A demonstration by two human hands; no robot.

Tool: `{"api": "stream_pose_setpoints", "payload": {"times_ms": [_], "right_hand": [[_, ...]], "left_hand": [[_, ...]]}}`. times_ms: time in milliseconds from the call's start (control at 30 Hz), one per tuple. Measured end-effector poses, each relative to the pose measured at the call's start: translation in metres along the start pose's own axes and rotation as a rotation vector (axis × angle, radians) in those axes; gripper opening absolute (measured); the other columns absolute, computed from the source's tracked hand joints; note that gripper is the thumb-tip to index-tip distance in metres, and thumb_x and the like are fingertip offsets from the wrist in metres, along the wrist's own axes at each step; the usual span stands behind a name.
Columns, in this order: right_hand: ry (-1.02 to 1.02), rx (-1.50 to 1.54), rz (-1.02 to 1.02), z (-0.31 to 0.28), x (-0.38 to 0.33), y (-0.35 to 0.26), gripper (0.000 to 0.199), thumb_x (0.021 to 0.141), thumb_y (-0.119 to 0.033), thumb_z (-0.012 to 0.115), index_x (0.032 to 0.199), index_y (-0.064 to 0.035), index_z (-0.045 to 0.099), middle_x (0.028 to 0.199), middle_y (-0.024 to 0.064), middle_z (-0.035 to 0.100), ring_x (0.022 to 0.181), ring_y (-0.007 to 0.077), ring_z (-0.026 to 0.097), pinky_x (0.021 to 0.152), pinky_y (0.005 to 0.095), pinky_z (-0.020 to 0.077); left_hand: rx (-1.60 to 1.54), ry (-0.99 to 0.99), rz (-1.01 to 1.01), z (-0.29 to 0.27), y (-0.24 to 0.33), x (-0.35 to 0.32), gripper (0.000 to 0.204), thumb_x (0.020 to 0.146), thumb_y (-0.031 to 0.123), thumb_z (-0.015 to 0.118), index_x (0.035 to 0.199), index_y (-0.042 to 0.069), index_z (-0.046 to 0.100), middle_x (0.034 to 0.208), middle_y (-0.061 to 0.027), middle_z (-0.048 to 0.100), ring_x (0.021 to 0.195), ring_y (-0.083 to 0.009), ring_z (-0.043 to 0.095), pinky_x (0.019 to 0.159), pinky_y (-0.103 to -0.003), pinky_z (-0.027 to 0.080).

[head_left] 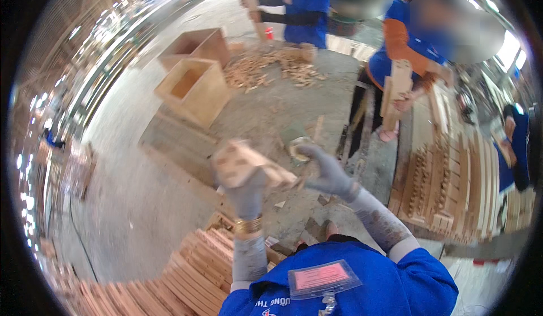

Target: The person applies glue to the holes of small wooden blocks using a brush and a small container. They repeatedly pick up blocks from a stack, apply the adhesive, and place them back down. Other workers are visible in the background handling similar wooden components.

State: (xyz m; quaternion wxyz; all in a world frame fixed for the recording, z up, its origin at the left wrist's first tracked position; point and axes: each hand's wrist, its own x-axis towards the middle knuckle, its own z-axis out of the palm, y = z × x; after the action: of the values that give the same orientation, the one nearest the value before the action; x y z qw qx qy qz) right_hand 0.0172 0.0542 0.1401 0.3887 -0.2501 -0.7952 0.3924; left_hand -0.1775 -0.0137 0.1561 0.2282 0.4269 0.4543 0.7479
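Observation:
My left hand [246, 194], in a grey glove, is closed around a pale wooden piece [249, 166]. Several darker patches mark its broad end, and motion blurs it, so I cannot tell if it is one part or a few together. The narrow end points toward my right hand [331, 172], also gloved in grey. That hand's thumb and fingers are spread apart, with nothing visible between them. Just beyond its fingertips a small round yellowish-white thing [298, 148] rests on the grey worktable [266, 109]; its kind is unclear.
Two wooden boxes [195, 89] stand at the table's far left, beside a heap of small wood pieces [268, 70]. Stacked wooden strips lie at lower left [164, 276] and right [444, 186]. Co-workers in blue handle wood across the table [305, 5] and at right [404, 44].

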Motion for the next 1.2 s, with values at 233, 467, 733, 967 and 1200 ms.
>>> {"api": "stream_pose_setpoints", "payload": {"times_ms": [233,467,733,967,1200], "right_hand": [[-0.060,-0.109,-0.126,-0.003,0.030,-0.008,0.092,0.059,-0.038,0.083,0.131,-0.0037,0.038,0.126,0.0184,0.049,0.115,0.0353,0.049,0.096,0.0427,0.0395],[-0.004,-0.295,-0.041,-0.061,0.083,0.026,0.071,0.063,-0.011,0.069,0.128,-0.0051,0.042,0.119,0.0188,0.054,0.108,0.0379,0.052,0.091,0.0432,0.0427],[0.184,-0.385,0.001,-0.095,0.138,0.168,0.056,0.068,-0.017,0.068,0.120,-0.0069,0.050,0.106,0.0189,0.061,0.098,0.0391,0.058,0.085,0.0451,0.0465],[-0.084,-0.781,0.395,-0.064,0.155,0.254,0.045,0.073,-0.017,0.062,0.117,-0.0103,0.052,0.102,0.0171,0.063,0.094,0.0396,0.059,0.082,0.0449,0.0472],[0.001,-0.951,0.196,-0.050,0.149,0.341,0.082,0.066,-0.053,0.069,0.126,-0.0004,0.049,0.116,0.0229,0.058,0.106,0.0377,0.056,0.092,0.0433,0.0436]], "left_hand": [[-0.531,-0.053,0.109,-0.005,0.028,0.069,0.059,0.091,0.037,0.039,0.128,-0.008,0.038,0.118,-0.0247,0.051,0.108,-0.0348,0.054,0.099,-0.050,0.044],[-0.090,-0.097,0.389,0.050,-0.020,0.129,0.041,0.095,0.026,0.043,0.131,0.006,0.039,0.122,-0.0102,0.051,0.114,-0.0240,0.051,0.095,-0.043,0.045],[0.013,-0.043,-0.351,0.084,-0.126,0.201,0.051,0.092,0.031,0.052,0.134,0.004,0.041,0.119,-0.0105,0.051,0.109,-0.0233,0.049,0.093,-0.036,0.040],[-0.072,0.216,-0.456,0.018,-0.113,0.058,0.025,0.088,0.015,0.057,0.110,0.003,0.057,0.097,0.0009,0.059,0.084,-0.0086,0.052,0.075,-0.024,0.043],[0.330,0.443,-0.638,-0.030,-0.067,-0.088,0.020,0.088,0.011,0.059,0.105,0.001,0.061,0.099,-0.0022,0.062,0.091,-0.0086,0.056,0.081,-0.025,0.046]]}}
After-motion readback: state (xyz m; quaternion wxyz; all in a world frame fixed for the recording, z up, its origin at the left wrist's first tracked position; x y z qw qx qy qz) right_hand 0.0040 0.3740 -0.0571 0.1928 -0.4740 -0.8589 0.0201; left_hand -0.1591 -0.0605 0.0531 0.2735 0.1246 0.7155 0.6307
